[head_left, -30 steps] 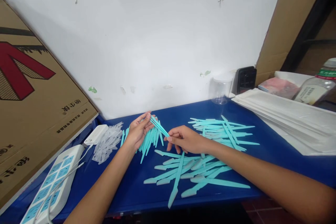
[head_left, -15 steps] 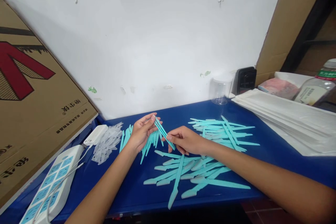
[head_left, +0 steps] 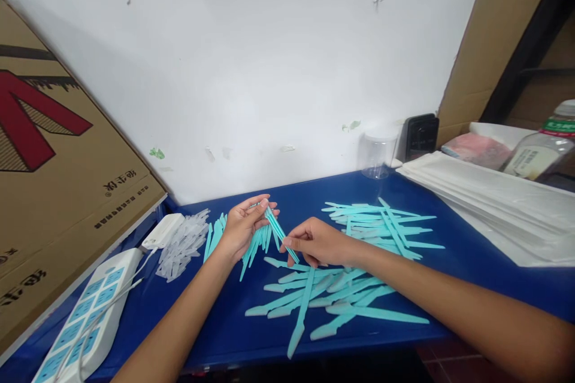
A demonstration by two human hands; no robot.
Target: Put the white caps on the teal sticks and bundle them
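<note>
Item: turquoise bundle point(head_left: 278, 228), several slim sticks, exact count not legible; raised over the blue surface point(head_left: 215, 323), held between both hands. Long axis: roughly 11 to 5 o'clock, tilted.

Left hand point(head_left: 242, 230): grip together, thumb and fingers clamped on the upper end; the bundle runs from there toward 5 o'clock.

Right hand point(head_left: 318, 242): grip together, thumb and fingers pinching near the lower end; the bundle extends from it toward 11 o'clock. Each hand has one end; neither is clearly nearer.

Item: near pile point(head_left: 303, 305), turquoise sticks, loose, overlapping; 6 o'clock from the right hand, the closer of the two hands. Topmost crossing stick: axis about 1 to 7 o'clock, narrow end just beside the right hand; contact cannot be told.

Item: far pile point(head_left: 395, 230), same sticks, crossed; between 2 and 3 o'clock from the right hand.

Item: left pile point(head_left: 256, 249), same sticks, partly hidden behind the left hand; visible at its 9 and 4 o'clock.

Item: translucent pieces point(head_left: 182, 248), heaped; between 8 and 9 o'clock from the left hand.
</note>
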